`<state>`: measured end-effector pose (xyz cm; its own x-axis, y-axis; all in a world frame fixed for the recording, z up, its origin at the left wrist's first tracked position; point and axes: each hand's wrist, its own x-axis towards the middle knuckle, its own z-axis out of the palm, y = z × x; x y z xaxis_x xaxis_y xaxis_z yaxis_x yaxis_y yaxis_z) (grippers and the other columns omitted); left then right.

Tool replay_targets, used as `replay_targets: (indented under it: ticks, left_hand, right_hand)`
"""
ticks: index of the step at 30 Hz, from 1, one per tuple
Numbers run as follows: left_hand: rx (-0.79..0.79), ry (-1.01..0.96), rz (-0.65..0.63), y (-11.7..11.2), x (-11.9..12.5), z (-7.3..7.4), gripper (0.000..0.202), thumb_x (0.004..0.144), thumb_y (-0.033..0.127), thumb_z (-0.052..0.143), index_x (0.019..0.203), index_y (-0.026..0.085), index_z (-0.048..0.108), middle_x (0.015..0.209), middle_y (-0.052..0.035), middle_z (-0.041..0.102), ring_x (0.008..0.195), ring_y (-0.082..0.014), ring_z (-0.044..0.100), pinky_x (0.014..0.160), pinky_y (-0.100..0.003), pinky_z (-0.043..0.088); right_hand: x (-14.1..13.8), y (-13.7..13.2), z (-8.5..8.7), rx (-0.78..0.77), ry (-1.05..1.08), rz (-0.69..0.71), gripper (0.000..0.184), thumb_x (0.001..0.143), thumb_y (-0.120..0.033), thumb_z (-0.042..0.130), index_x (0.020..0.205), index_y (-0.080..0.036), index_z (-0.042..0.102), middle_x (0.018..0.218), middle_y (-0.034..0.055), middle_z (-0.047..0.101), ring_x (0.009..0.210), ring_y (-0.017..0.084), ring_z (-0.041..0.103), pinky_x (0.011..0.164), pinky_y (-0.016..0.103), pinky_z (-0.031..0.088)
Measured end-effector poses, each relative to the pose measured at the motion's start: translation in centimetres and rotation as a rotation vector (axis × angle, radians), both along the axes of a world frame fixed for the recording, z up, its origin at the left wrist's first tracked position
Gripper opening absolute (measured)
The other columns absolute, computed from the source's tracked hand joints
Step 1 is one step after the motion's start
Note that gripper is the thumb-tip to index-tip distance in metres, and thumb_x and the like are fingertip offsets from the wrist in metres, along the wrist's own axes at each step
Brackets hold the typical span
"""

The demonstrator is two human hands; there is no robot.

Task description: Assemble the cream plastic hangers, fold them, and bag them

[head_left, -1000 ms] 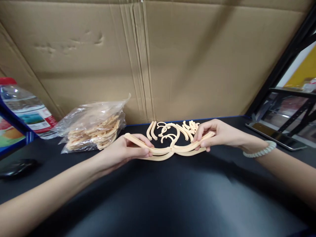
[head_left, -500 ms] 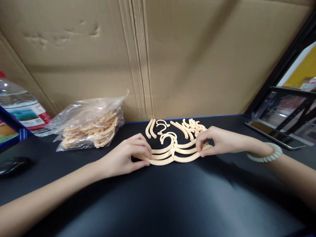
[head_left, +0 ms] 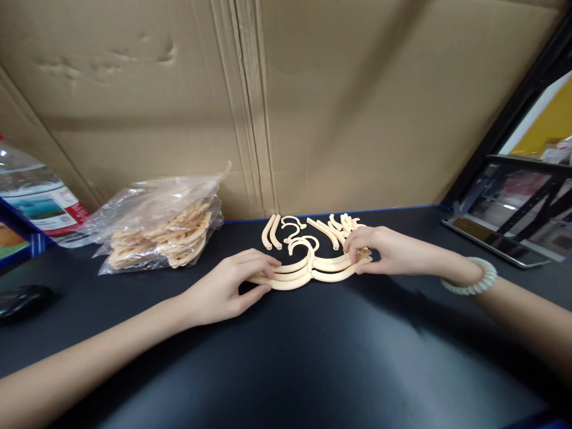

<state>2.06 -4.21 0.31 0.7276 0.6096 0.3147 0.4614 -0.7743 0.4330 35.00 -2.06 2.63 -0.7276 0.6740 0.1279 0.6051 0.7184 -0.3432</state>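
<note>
Several beige plastic clothes hangers (head_left: pixel 290 282) lie nearly nested on the black table, their curved hooks towards the back. My left hand (head_left: pixel 230 287) has its fingers and thumb around the left arm ends of these hangers. At the opposite side, my right hand (head_left: pixel 382 251) pinches the right arm ends, partly hiding them. Behind the hangers lie loose curved arm pieces (head_left: pixel 269 232) and small hook pieces (head_left: pixel 291 230). More loose arm pieces (head_left: pixel 328 233) lie near my right fingers.
A clear plastic bag (head_left: pixel 161 223) full of beige pieces sits at the left. Beyond it are a large bottle (head_left: pixel 40 199) and a black mouse (head_left: pixel 24 302). Cardboard (head_left: pixel 348 107) walls off the back. A flat dark device (head_left: pixel 496 241) lies at the right, by a black frame.
The hangers' arms have come closer together, and the stack has shifted slightly left and away from me. My right hand has moved a little left; my left fingers have shifted along the arms.
</note>
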Motion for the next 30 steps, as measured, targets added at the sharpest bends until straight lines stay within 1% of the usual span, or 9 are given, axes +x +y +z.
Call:
replay_targets:
  ticks: [4, 8, 13, 16, 19, 22, 25, 28, 30]
  left_hand:
    - [0.017, 0.013, 0.014, 0.1, -0.2, 0.0, 0.014, 0.089, 0.018, 0.053, 0.098, 0.019, 0.063, 0.110, -0.0094, 0.067, 0.103, -0.0223, 0.062, 0.090, -0.035, 0.050]
    - [0.004, 0.063, 0.014, -0.1, -0.2, 0.4, 0.015, 0.088, 0.017, 0.052, 0.099, 0.019, 0.062, 0.107, -0.0085, 0.066, 0.097, -0.0211, 0.062, 0.086, -0.033, 0.050]
    - [0.026, 0.099, 0.006, -0.7, 0.2, 0.6, 0.022, 0.085, 0.014, 0.051, 0.104, 0.021, 0.061, 0.106, -0.0073, 0.065, 0.097, -0.0215, 0.061, 0.087, -0.033, 0.049]
    - [0.060, 0.081, 0.019, -1.0, 0.4, 0.3, 0.025, 0.084, 0.018, 0.056, 0.109, 0.021, 0.058, 0.111, -0.0082, 0.064, 0.101, -0.0235, 0.061, 0.089, -0.035, 0.048]
    - [0.079, 0.052, 0.057, -1.4, 0.7, -0.1, 0.020, 0.087, 0.023, 0.056, 0.107, 0.020, 0.054, 0.113, -0.0098, 0.063, 0.100, -0.0242, 0.061, 0.088, -0.037, 0.048]
    - [0.100, 0.076, 0.028, -1.7, 0.9, -0.4, 0.007, 0.090, 0.019, 0.049, 0.095, 0.020, 0.055, 0.114, -0.0107, 0.062, 0.102, -0.0241, 0.060, 0.087, -0.038, 0.047]
    - [0.107, 0.103, 0.001, -1.8, 1.0, -0.5, 0.008, 0.091, 0.018, 0.046, 0.088, 0.020, 0.053, 0.115, -0.0111, 0.062, 0.104, -0.0243, 0.059, 0.086, -0.038, 0.046]
    - [0.103, 0.102, 0.008, -1.8, 1.1, -0.5, 0.008, 0.092, 0.018, 0.046, 0.089, 0.020, 0.053, 0.115, -0.0112, 0.062, 0.104, -0.0241, 0.058, 0.086, -0.037, 0.046]
    - [0.106, 0.086, 0.022, -1.8, 1.0, -0.5, 0.008, 0.090, 0.019, 0.048, 0.095, 0.021, 0.054, 0.114, -0.0111, 0.063, 0.102, -0.0242, 0.058, 0.086, -0.037, 0.046]
  right_hand:
    - [0.0, -0.1, -0.2, 0.024, 0.005, -0.009, 0.006, 0.082, -0.021, 0.060, 0.078, -0.018, 0.063, 0.085, 0.0050, 0.065, 0.080, 0.018, 0.058, 0.076, 0.032, 0.044]
    - [0.0, -0.3, 0.0, -0.002, 0.000, -0.042, 0.005, 0.081, -0.023, 0.062, 0.083, -0.018, 0.064, 0.085, 0.0041, 0.064, 0.079, 0.017, 0.058, 0.073, 0.030, 0.044]
    - [0.2, -0.4, 0.0, -0.024, -0.024, -0.052, 0.016, 0.081, -0.027, 0.064, 0.094, -0.018, 0.064, 0.092, 0.0047, 0.065, 0.080, 0.018, 0.059, 0.073, 0.030, 0.044]
    - [0.1, -0.5, 0.0, -0.024, -0.026, -0.044, 0.026, 0.081, -0.031, 0.065, 0.103, -0.017, 0.064, 0.096, 0.0068, 0.065, 0.083, 0.019, 0.059, 0.074, 0.031, 0.045]
    - [-0.1, -0.7, 0.2, -0.036, -0.038, -0.042, 0.019, 0.080, -0.027, 0.065, 0.097, -0.017, 0.066, 0.090, 0.0055, 0.066, 0.077, 0.018, 0.059, 0.070, 0.030, 0.044]
    - [-0.3, -0.8, 0.4, -0.044, -0.040, -0.035, 0.013, 0.080, -0.022, 0.064, 0.091, -0.018, 0.067, 0.085, 0.0038, 0.066, 0.074, 0.016, 0.059, 0.068, 0.028, 0.044]
    - [-0.3, -0.7, 0.4, -0.040, -0.040, -0.030, 0.012, 0.081, -0.022, 0.064, 0.091, -0.018, 0.068, 0.086, 0.0039, 0.067, 0.075, 0.017, 0.059, 0.069, 0.029, 0.044]
    - [-0.3, -0.8, 0.5, -0.038, -0.042, -0.026, 0.012, 0.082, -0.023, 0.064, 0.091, -0.018, 0.068, 0.086, 0.0042, 0.067, 0.076, 0.017, 0.060, 0.070, 0.029, 0.044]
    - [-0.3, -0.8, 0.6, -0.025, -0.040, -0.013, 0.011, 0.083, -0.024, 0.063, 0.090, -0.018, 0.069, 0.086, 0.0047, 0.067, 0.078, 0.018, 0.060, 0.072, 0.030, 0.044]
